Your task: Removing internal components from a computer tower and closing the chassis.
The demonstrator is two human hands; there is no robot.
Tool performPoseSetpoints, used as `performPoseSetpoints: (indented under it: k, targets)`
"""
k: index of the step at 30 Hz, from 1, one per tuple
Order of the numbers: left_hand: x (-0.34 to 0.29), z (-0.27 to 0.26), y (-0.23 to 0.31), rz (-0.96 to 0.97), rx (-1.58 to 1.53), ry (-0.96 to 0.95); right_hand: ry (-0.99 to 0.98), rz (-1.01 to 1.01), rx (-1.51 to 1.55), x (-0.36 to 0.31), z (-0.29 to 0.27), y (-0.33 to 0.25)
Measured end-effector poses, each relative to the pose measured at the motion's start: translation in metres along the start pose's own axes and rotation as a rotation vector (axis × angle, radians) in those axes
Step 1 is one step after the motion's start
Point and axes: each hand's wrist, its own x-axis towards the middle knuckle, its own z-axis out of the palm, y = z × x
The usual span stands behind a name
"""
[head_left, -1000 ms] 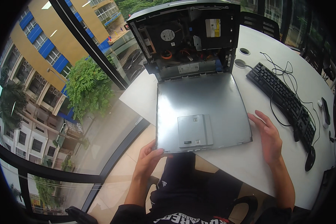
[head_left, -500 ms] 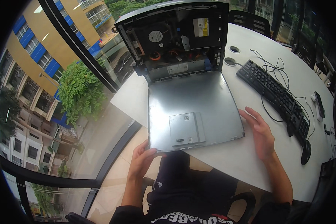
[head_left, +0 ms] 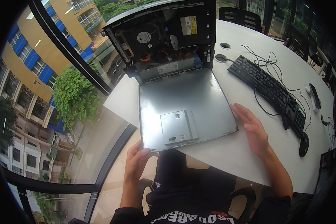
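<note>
A seated person in a dark printed top steadies a metal side panel (head_left: pixel 186 91) at a white table (head_left: pixel 220 158) beside a tall window. The left hand (head_left: pixel 135 159) grips the panel's near left corner, thumb on top and fingers curled underneath. The right hand (head_left: pixel 254 132) is partly open, fingers extended alongside the panel's right edge; whether the fingertips touch it cannot be told, and it grasps nothing. The panel, with a raised rectangular section (head_left: pixel 178 127) near its front, overhangs the table's near edge at the left corner. Its far edge meets the lower edge of an opened desktop computer case (head_left: pixel 212 33), whose exposed interior shows a round cooling fan (head_left: pixel 143 37) and an orange ring (head_left: pixel 144 56). To the right, a black keyboard (head_left: pixel 267 80) lies at an angle under loose cable, a black mouse (head_left: pixel 304 145) near its closer end. A black chair (head_left: pixel 240 18) stands beyond the table.
</note>
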Motion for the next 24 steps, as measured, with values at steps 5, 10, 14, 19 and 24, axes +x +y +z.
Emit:
performPoseSetpoints:
  k: [5,10,14,19,24]
  targets:
    - [-0.002,0.005,0.002,0.007,-0.041,0.086,0.045,0.0,0.072,0.001,0.001,0.002]
    - [-0.001,0.013,0.017,-0.004,-0.052,0.114,0.101,-0.097,0.034,0.0,0.003,0.004]
    - [-0.001,0.018,0.034,-0.023,-0.126,0.096,0.054,-0.372,-0.397,0.0,0.006,-0.002]
    - [0.0,0.011,0.045,-0.019,-0.154,0.083,0.18,-0.553,-0.726,0.008,0.008,-0.002]
    - [0.01,0.027,0.073,-0.045,-0.153,0.045,0.199,-0.619,-0.745,0.029,0.008,-0.024]
